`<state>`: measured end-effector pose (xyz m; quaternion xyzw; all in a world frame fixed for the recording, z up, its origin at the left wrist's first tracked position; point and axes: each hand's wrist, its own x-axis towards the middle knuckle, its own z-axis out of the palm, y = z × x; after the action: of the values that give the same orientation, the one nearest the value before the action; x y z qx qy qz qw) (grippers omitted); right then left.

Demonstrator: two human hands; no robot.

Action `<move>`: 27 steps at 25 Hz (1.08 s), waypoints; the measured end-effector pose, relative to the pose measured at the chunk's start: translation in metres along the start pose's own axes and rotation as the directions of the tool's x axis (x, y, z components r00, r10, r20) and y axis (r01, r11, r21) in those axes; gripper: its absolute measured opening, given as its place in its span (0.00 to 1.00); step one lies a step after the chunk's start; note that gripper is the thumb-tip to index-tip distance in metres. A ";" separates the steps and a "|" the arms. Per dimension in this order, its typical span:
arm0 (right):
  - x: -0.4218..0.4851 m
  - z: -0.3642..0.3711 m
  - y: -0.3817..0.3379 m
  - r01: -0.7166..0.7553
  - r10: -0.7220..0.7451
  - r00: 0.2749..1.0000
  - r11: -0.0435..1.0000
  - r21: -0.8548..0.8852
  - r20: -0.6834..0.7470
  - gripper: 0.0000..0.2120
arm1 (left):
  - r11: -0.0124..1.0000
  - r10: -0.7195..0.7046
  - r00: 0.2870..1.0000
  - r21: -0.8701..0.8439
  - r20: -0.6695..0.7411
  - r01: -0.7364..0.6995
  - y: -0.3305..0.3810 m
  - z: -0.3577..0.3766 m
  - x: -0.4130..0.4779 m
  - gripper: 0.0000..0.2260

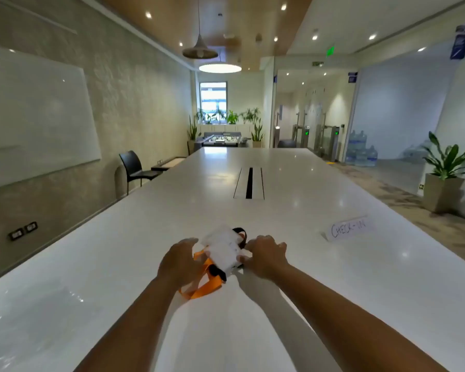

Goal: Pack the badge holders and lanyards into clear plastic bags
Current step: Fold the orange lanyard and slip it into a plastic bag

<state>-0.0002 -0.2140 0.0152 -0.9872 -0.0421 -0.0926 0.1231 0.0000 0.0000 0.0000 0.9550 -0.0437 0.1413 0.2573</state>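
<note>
At lower centre of the frame, a bundle of badge holders (white and clear, blurred) is held between two bare hands over the white worktop. The left grip is curled round the bundle's left edge, where the orange lanyard passes under its fingers. The right grip is clenched on the bundle's right edge, fingers bent. The lanyard is seen to loop out below the holders toward lower left, its lowest part lying on the worktop. A black clip is noted where lanyard and holders meet. Right of centre, a paper sign lettered "CHECK-IN" lies flat, well apart from the hands. Clear plastic is faintly made out on the worktop at lower left; whether it is a bag cannot be told.
</note>
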 end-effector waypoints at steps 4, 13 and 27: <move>-0.002 0.025 -0.017 -0.115 0.114 0.993 0.990 0.085 0.018 0.21 | 0.997 0.014 1.000 -0.072 0.024 -0.012 0.008 0.014 -0.005 0.13; 0.019 0.019 -0.037 -0.168 0.216 0.972 0.918 0.359 -0.096 0.07 | 0.936 -0.058 0.997 -0.350 -0.047 0.038 0.005 0.020 -0.008 0.27; -0.016 -0.142 -0.064 0.185 -0.044 0.983 0.170 0.968 -0.180 0.12 | 0.124 -0.344 0.936 -0.992 -0.070 -0.029 0.084 -0.124 -0.001 0.15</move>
<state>-0.0470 -0.1888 0.1626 -0.6660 -0.1585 -0.1073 0.7210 -0.0447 -0.0096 0.1426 0.5194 0.0143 0.1841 0.8343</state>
